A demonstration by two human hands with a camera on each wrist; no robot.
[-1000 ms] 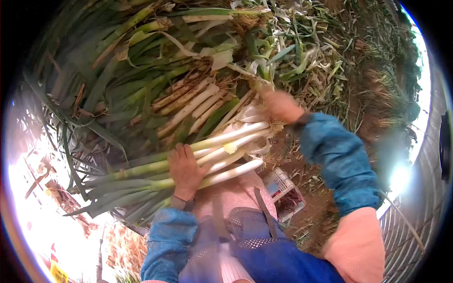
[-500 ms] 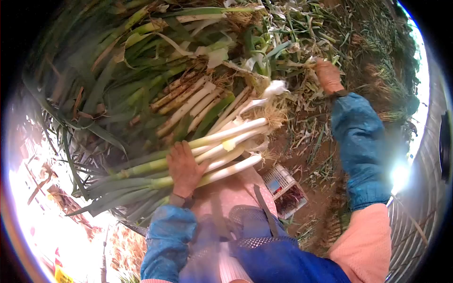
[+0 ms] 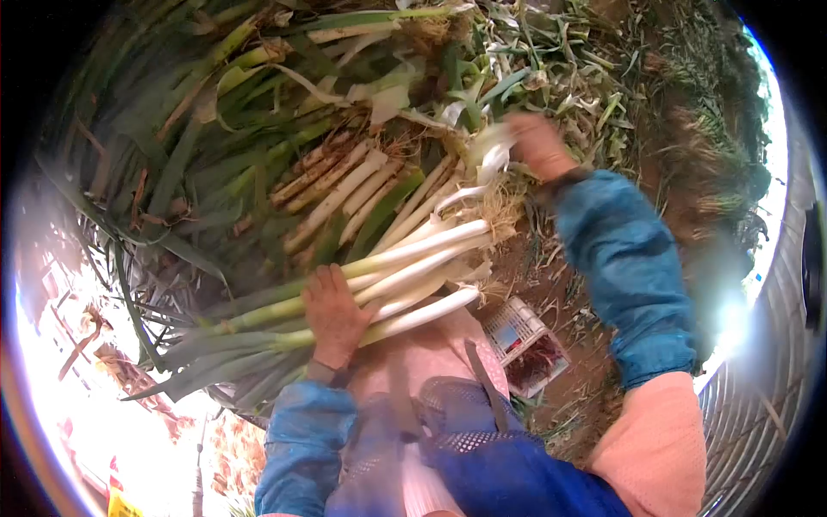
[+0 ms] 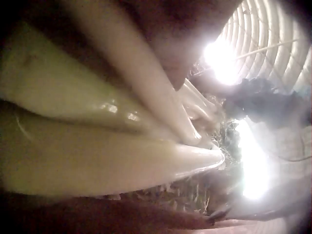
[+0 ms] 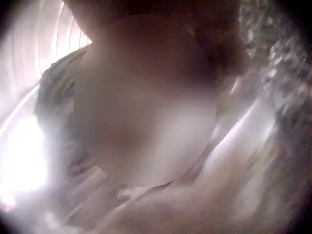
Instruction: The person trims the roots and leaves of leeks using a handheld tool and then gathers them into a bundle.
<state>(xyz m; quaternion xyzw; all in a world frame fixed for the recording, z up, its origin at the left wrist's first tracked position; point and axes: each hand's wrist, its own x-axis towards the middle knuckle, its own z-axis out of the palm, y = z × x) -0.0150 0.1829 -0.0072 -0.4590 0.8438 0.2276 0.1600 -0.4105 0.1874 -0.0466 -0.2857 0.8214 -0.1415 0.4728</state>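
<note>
A bundle of leeks [image 3: 422,260] lies across the person's lap, white shafts and stringy roots to the right, green leaves to the left. Around the shafts of this bundle, the left hand [image 3: 338,317] grips where green turns to white. Up close in the left wrist view, smooth pale shafts [image 4: 112,158] run between parts of that hand. The right hand [image 3: 536,145] is blurred by motion, beyond the root ends, beside a white curled peel [image 3: 494,162]. I cannot tell whether its fingers hold anything. The right wrist view is mostly blurred.
More leeks with soil-stained shafts [image 3: 340,194] are heaped beyond the lap. Shed peels and leaves [image 3: 586,77] litter the ground at the far right. A white plastic basket [image 3: 527,340] stands on the soil right of the lap. A ribbed wall [image 3: 749,448] curves along the right edge.
The right hand swung out right over the litter, then came back left toward the root ends. The left hand and the bundle have barely moved.
</note>
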